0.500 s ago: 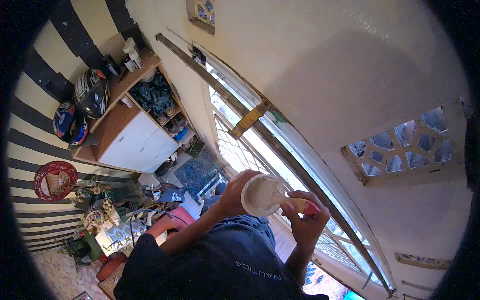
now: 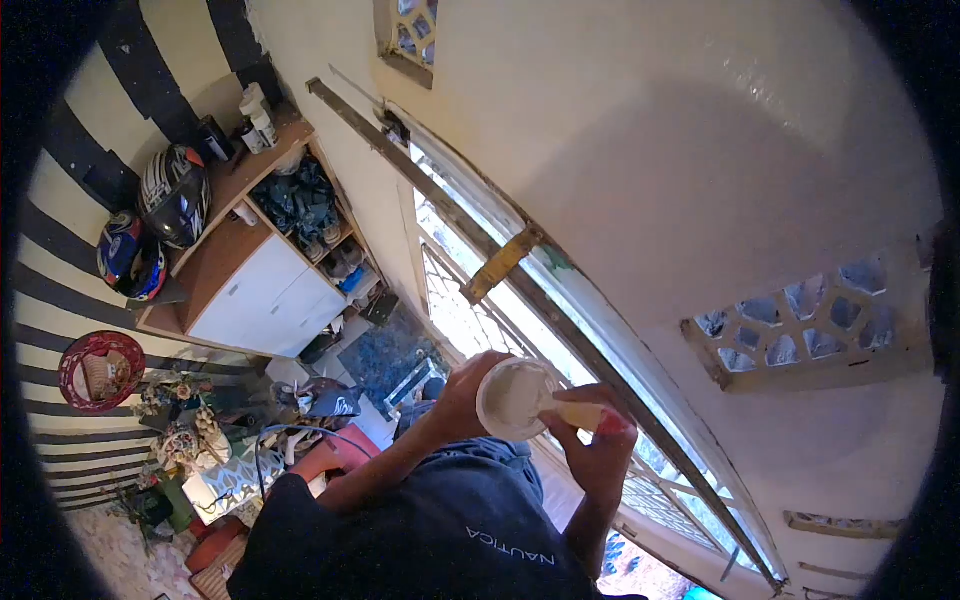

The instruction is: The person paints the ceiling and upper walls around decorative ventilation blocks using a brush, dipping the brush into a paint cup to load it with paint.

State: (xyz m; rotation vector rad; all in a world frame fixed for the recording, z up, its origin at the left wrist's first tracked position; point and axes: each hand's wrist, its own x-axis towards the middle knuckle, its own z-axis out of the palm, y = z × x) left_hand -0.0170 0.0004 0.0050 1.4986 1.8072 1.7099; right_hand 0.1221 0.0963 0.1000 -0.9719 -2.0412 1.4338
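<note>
My left hand grips a small round white container of pale paste, held up in front of my chest. My right hand holds a small scraper with a pale blade and a reddish handle end; the blade tip reaches into the container's mouth. Both hands are close together, just in front of a long window frame that runs diagonally across the cream wall. My dark shirt fills the bottom of the view.
A metal window grille lies behind the hands. A patterned vent block is set in the wall on the right. On the left, a wooden cabinet carries two helmets and bottles against a striped wall. Clutter covers the floor below.
Both hands, with container and scraper, have shifted slightly left and up in the view. The scraper blade stays at the container's mouth. The camera has moved a little.
</note>
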